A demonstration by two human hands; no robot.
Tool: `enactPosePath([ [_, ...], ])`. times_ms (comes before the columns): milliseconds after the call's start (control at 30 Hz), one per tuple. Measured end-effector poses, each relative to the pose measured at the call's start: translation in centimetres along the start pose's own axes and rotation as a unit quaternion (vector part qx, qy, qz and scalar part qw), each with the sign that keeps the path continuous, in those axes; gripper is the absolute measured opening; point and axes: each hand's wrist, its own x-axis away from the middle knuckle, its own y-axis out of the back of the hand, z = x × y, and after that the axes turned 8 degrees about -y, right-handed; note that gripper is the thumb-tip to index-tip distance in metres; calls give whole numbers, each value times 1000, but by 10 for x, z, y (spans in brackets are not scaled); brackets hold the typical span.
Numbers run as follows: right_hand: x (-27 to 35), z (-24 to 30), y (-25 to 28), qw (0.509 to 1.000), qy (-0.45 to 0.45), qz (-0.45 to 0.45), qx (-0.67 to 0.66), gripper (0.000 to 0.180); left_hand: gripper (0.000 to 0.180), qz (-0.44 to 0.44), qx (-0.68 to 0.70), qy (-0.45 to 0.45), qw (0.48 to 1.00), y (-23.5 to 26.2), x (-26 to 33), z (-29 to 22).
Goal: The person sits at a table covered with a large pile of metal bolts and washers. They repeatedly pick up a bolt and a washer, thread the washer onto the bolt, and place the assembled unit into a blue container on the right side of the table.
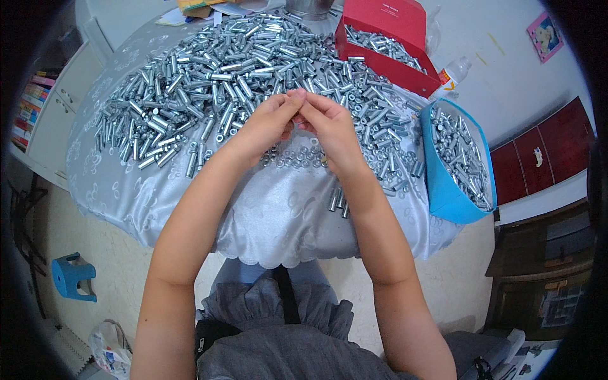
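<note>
Silvery metal cylinders (231, 67) lie jumbled in a broad heap beyond scattered small metal rings (305, 163).

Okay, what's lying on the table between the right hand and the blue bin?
Between the right hand and the blue bin, the head view shows loose metal tubes with small rings scattered among them.

Fisheye head cam looks down; L grip (268, 125) & R grip (334, 130) nr.

Silver metal cylinders (253, 54) — bright blue bin (457, 208), red box (418, 82) — silvery-grey, ring-patterned tablecloth (272, 221).
</note>
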Motion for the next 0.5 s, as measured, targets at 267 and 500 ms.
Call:
enactPosePath([
  [267, 7, 17, 6, 998, -12, -60, 30, 20, 26, -6, 13, -20, 1000, -5, 3, -6],
  [500, 4, 19, 18, 989, 3, -94, 115, 20, 23, -20, 60, -22, 998, 1, 2, -8],
])
